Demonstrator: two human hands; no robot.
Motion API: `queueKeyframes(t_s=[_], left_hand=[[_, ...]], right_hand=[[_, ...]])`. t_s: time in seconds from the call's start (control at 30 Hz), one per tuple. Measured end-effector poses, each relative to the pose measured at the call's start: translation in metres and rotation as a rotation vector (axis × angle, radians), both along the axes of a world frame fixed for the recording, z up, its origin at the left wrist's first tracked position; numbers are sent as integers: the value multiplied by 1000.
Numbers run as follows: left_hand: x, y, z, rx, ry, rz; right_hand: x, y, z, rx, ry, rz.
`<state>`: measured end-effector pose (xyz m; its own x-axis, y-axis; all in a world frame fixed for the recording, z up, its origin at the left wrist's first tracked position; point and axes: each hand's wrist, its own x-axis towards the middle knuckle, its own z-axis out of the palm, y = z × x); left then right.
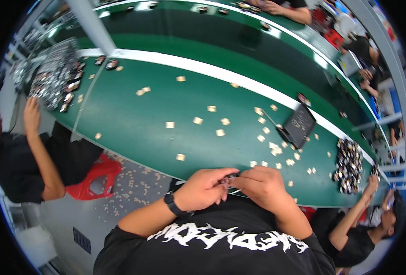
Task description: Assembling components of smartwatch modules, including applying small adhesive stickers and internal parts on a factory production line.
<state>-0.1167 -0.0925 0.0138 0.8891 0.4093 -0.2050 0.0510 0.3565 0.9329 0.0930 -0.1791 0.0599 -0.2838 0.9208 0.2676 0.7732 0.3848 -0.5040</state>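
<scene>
Paper squares (pixel 211 108) lie scattered on the table (pixel 134 119), tray (pixel 299 124) right.

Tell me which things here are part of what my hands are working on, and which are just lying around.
In hand:
left hand
right hand
small dark part pinched between them

Lying about:
tan paper squares
black tray
pile of small parts
green table

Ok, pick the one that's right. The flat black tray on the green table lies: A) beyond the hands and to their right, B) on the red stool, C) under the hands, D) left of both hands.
A: the black tray lies on the green table, farther out than the left hand and right hand, off to the right.
</scene>
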Motion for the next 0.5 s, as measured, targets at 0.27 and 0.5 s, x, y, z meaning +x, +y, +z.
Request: queueKeyframes(t_s=[0.27,0.5], left_hand=[[-37,23,-5,880,135,577],[-133,127,3,1171,645,1055]], right_hand=[[95,49,36,-80,87,-737],[304,100,-26,-311,-190,-939]])
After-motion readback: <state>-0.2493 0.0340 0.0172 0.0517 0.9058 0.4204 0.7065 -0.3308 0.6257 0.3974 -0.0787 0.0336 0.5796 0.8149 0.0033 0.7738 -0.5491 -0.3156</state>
